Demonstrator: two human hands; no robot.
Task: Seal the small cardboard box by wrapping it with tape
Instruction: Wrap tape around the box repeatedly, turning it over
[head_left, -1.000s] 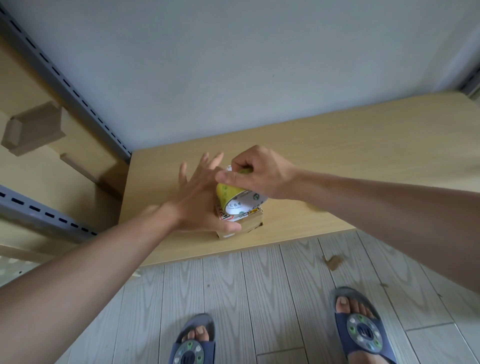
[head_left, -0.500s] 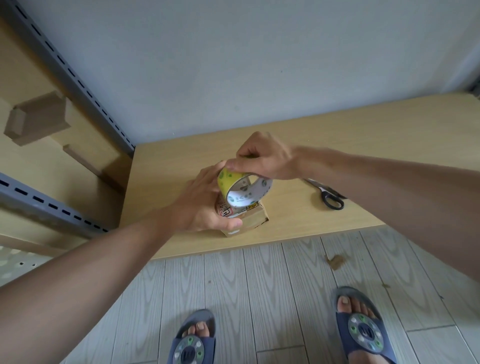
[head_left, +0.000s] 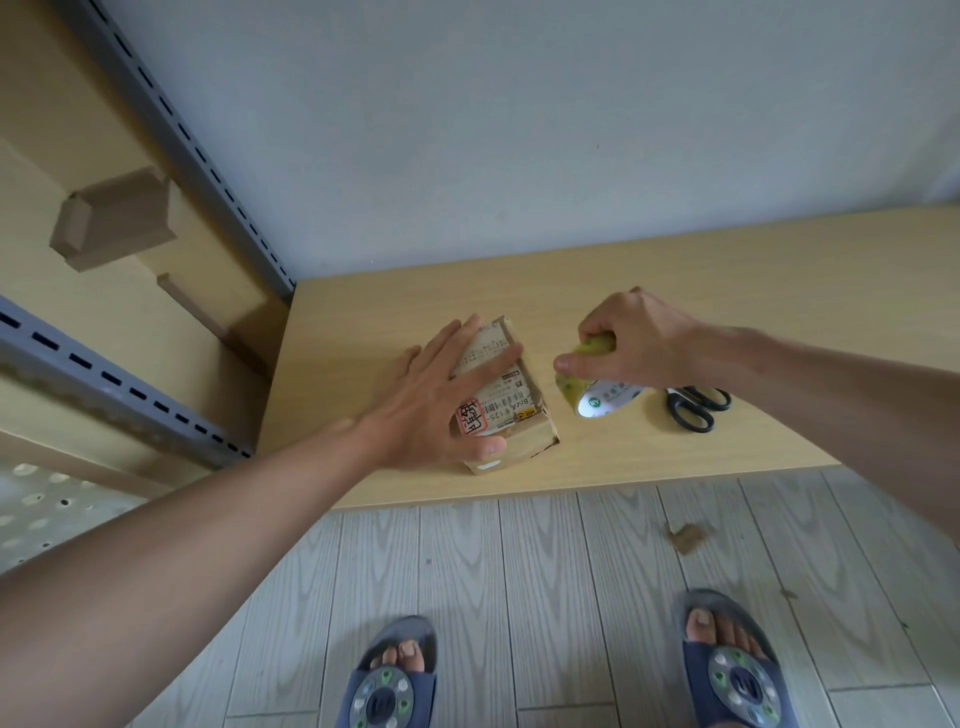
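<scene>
Looking down from my head camera, the small cardboard box lies on the wooden table close to its near edge, printed label up. My left hand lies flat on top of it, fingers straight and spread, thumb against the near side face. It presses rather than grasps. My right hand is just to the right of the box, with fingers and thumb curled round the yellow tape roll. The roll hangs a little above the table, apart from the box. The scissors lie on the table further right, near the roll. I cannot tell whether a strip runs from roll to box.

As I judge the risks, a flat palm holds the box down only, so a sideways pull on the roll could slide or spin it toward the near edge. A slack or twisted strip would stick to itself or land crooked. My fingers also cover the label where tape may need to pass.
</scene>
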